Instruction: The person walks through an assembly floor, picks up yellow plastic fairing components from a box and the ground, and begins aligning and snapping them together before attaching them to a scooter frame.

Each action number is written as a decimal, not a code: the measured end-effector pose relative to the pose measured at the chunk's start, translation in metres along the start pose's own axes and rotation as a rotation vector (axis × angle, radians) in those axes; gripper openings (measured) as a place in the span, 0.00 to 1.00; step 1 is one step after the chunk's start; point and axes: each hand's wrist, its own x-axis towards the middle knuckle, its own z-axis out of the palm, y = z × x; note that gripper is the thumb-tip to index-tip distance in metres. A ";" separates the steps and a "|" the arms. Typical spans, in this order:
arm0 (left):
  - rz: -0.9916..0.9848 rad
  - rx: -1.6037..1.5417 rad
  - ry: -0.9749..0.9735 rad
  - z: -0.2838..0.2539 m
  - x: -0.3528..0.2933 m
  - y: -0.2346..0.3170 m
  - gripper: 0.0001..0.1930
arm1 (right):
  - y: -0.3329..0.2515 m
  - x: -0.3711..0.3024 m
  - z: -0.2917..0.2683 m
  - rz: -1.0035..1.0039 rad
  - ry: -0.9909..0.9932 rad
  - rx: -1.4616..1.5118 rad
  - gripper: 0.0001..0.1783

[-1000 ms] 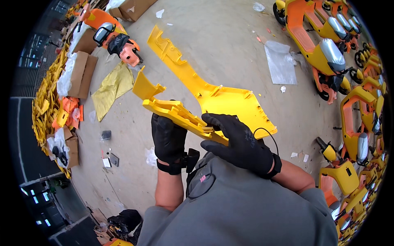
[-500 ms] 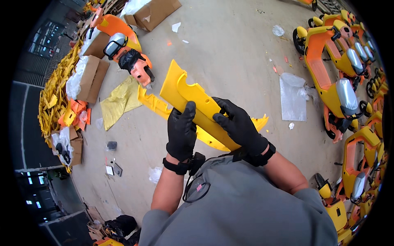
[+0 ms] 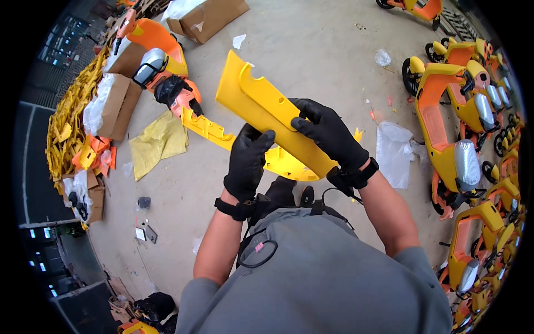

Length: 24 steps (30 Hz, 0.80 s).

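Yellow-and-orange scooters (image 3: 439,122): many, ranked along the right; one orange-and-yellow scooter (image 3: 161,42) parked upper left. Brown cardboard boxes (image 3: 208,21): at least three, left. Crumpled yellow plastic sheet (image 3: 158,143): one, spread beside that scooter. Smooth yellow plastic panel (image 3: 267,111): one, held before the torso; smooth face now shown, ribbed sides having been shown a second ago. Ribbed yellow plastic part (image 3: 208,132): partly hidden behind it. Black-gloved hands: two; panel pinched at its lower edge by the left hand's (image 3: 245,167) fingers, at its upper edge by the right hand's (image 3: 331,133).
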 end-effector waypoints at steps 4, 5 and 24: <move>-0.053 0.081 -0.104 0.005 0.066 -0.020 0.21 | 0.019 0.057 -0.026 0.018 0.139 0.159 0.23; -0.022 0.088 -0.108 0.009 0.085 -0.018 0.21 | 0.021 0.071 -0.031 0.030 0.135 0.243 0.24; 0.000 0.291 -0.306 0.034 0.373 0.083 0.17 | -0.041 0.259 -0.123 -0.028 0.559 -0.443 0.19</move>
